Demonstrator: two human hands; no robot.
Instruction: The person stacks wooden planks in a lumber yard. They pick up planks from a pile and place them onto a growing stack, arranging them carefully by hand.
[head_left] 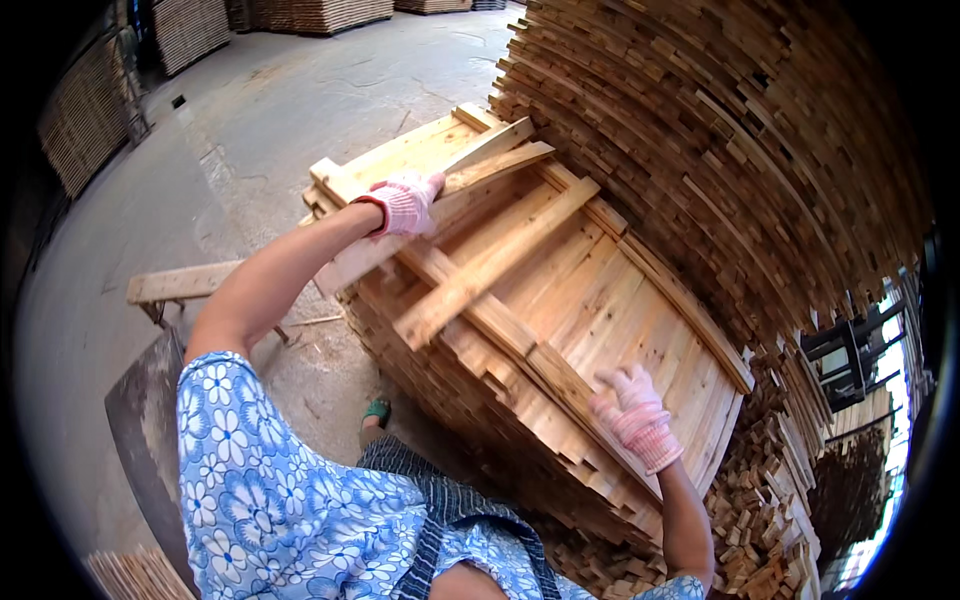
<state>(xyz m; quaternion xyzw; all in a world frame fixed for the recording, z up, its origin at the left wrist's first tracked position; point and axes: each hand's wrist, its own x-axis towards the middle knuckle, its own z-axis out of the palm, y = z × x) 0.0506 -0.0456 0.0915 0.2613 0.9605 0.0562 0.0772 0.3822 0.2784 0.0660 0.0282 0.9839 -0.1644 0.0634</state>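
We see a long plank (440, 215) lying slanted atop the stack of boards (560, 300). Our left hand (405, 203) closes its grip over the plank; our right hand (635, 415) rests open-fingered on the stack's near edge, beside a tall woodpile (740, 130).

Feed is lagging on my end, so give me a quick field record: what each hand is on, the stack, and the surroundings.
left hand: gloved left hand grips the end of a loose wooden slat on the stack's far part
right hand: gloved right hand rests open on a cross batten near the close edge
stack: flat stack of boards, slats lying across its top
behind: tall wall of piled lumber
floor: concrete floor, small wooden bench
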